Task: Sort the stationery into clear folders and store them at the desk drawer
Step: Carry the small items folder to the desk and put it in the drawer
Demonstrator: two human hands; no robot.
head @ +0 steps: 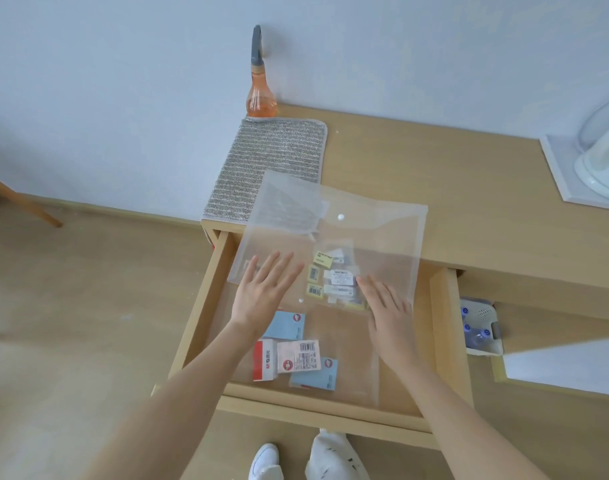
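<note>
A clear snap-button folder (375,233) lies tilted over the back of the open wooden drawer (199,306) and the desk edge. It holds small yellow and white labelled packets (334,278). My left hand (265,292) lies flat with straight fingers on the folder's near left part. My right hand (387,306) lies flat on its near right part. Under it, in the drawer, a second clear folder (348,348) holds blue pads and a red-and-white box (265,358).
A grey striped cloth (271,161) lies on the desk's left end, with an orange spray bottle (259,95) behind it by the wall. A white object on a tray (594,161) stands at the right. A white basket (479,327) sits under the desk.
</note>
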